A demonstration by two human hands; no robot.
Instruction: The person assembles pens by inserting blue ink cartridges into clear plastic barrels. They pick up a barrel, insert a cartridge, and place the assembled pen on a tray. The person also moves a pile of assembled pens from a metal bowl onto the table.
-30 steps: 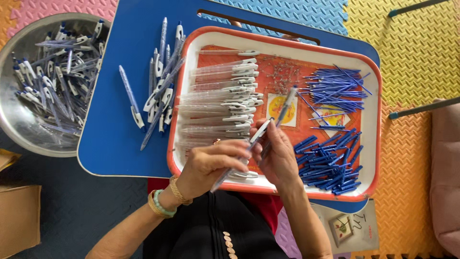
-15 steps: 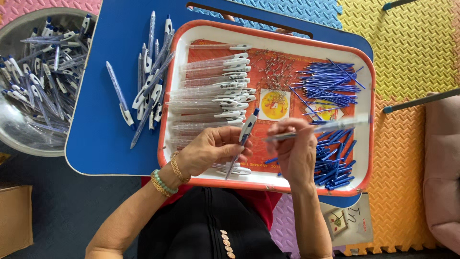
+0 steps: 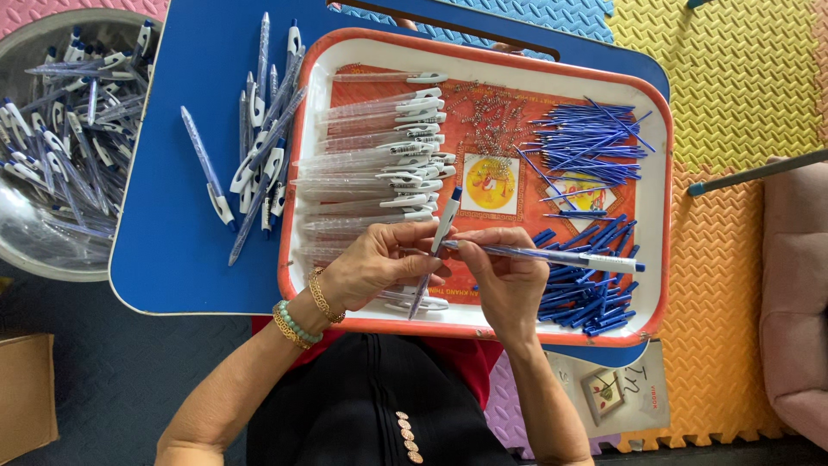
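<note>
Head view: my left hand [image 3: 375, 263] grips clear pen barrel [image 3: 435, 250], my right hand [image 3: 509, 276] pinches blue refill [image 3: 561, 256] over tray [image 3: 297, 216]. Keep refill in line with barrel mouth, slide gently. Spare refills just right of hands.

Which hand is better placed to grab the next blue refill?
Right, probably. The right hand sits beside the blue refills on the tray, though it holds a pen barrel. The left hand is farther, holding another pen.
</note>
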